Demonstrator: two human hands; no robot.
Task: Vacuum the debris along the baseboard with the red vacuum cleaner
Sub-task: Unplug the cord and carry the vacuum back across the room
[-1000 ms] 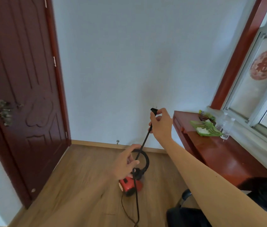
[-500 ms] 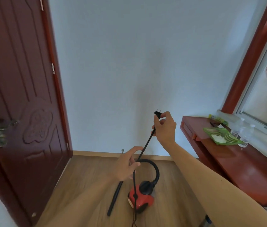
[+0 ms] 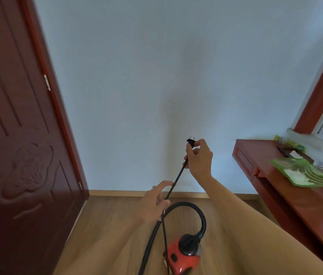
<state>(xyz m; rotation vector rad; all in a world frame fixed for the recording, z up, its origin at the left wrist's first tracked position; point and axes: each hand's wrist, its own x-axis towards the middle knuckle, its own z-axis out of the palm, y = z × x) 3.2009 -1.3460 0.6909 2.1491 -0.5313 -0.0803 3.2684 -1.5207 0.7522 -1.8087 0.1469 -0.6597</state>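
Red vacuum cleaner (image 3: 182, 259): on the wood floor, low in view, well short of the baseboard (image 3: 126, 193); hose (image 3: 198, 210) arching from its top. Cord (image 3: 176, 179): long axis slanting up from left hand (image 3: 154, 203), fingers curled loosely round it, to right hand (image 3: 199, 159), which pinches the plug (image 3: 191, 142), prongs up and wallward. Risk: a taut cord may tip the cleaner; it crosses the hose and may snag.

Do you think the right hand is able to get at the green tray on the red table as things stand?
Probably yes, with a catch: nothing stands between the right hand and the green tray, but the hand pinches the black plug, so it would arrive occupied.
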